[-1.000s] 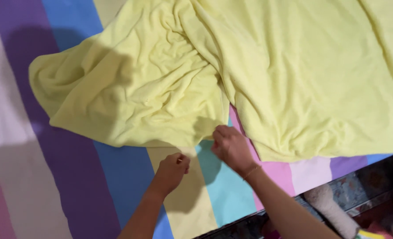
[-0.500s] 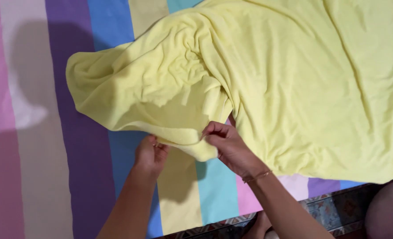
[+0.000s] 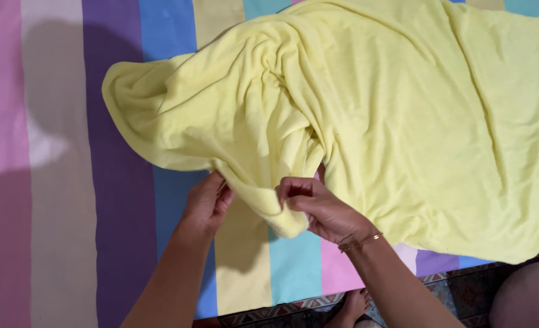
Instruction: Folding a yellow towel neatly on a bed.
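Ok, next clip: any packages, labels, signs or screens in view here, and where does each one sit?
None in view. Only a pale yellow towel on a striped sheet, its near edge gripped by the left hand and the right hand; no tag shows on the towel.

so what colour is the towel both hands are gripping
Pale yellow towel, plain, clearest in the head view.
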